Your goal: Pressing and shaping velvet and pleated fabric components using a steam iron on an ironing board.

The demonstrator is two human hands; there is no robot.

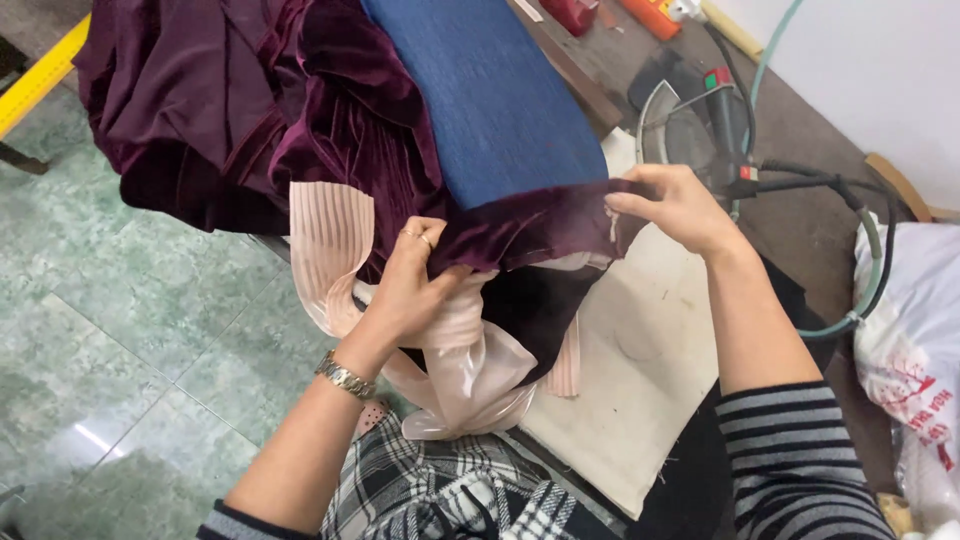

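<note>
A dark maroon velvet garment [250, 110] lies heaped over the left side of a blue padded ironing board [500, 100]. Its hem is stretched across the board's near end. My left hand [410, 285] grips the velvet hem together with a pale pink satin lining [460, 370] that hangs below. My right hand [675, 205] pinches the other end of the hem at the board's right edge, and the fabric is taut between both hands.
A steam iron [690, 125] with hoses rests on the bench to the right. A cream padded surface [640, 350] lies under the board's end. A white plastic bag [915, 340] sits at far right. Green tiled floor [110, 330] is on the left.
</note>
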